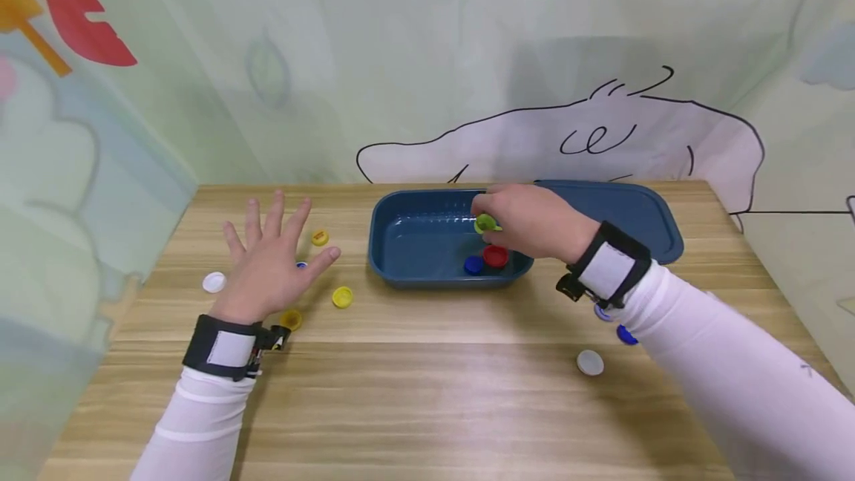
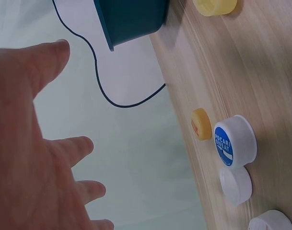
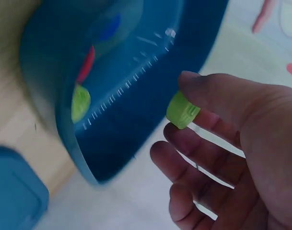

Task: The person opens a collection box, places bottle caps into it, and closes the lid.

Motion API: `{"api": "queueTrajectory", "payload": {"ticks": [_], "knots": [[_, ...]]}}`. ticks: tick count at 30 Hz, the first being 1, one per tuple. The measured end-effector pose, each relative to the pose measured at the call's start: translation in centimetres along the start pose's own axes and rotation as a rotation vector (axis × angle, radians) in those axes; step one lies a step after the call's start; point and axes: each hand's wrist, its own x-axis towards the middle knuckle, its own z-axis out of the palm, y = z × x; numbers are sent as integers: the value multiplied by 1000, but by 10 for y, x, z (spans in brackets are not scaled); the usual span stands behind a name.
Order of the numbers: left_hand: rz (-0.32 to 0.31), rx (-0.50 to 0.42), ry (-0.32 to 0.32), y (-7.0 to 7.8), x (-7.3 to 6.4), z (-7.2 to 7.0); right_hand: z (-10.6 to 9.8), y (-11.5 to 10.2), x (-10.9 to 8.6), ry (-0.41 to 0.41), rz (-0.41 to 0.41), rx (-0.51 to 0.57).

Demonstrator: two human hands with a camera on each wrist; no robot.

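My right hand (image 1: pixel 537 221) pinches a lime-green bottle cap (image 3: pixel 182 111) between thumb and fingers, over the right part of a dark blue plastic box (image 1: pixel 421 243). Inside that box lie a red cap (image 1: pixel 495 255) and a blue cap (image 1: pixel 473 266); the right wrist view also reveals another green cap (image 3: pixel 80 103) there. Fingers spread wide, my left hand (image 1: pixel 263 277) is above the table left of the box and holds nothing. Around it are a white cap (image 1: pixel 214 282), yellow caps (image 1: pixel 343 297) and a white cap with a blue Pocari Sweat label (image 2: pixel 236 141).
A blue lid (image 1: pixel 621 217) lies behind and right of the box, partly covered by my right hand. On the wooden table's right side are a white cap (image 1: pixel 590 362) and a blue cap (image 1: pixel 627 334) by my sleeve. A printed curtain (image 1: pixel 414 58) hangs behind the table.
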Motion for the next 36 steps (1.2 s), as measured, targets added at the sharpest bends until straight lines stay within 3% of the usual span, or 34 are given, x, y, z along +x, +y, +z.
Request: {"api": "queueTrajectory", "payload": {"ticks": [8, 12, 17, 24, 28, 32, 36], "knots": [[-7, 4, -8, 1, -3, 0, 27, 0, 14, 16, -36, -4], [-47, 2, -5, -5, -13, -2, 24, -1, 17, 45, -52, 9], [-80, 5, 3, -6, -18, -2, 6, 4, 10, 66, -68, -14], [-41, 8, 13, 15, -3, 3, -24, 21, -19, 57, -85, -94], [-37, -3, 15, 24, 3, 5, -39, 29, -21, 21, -109, -151], [45, -10, -18, 39, 21, 13, -47, 40, -36, -16, -43, -185], [136, -6, -59, 55, 35, 24, -42, 47, -50, -3, 30, -140]]}}
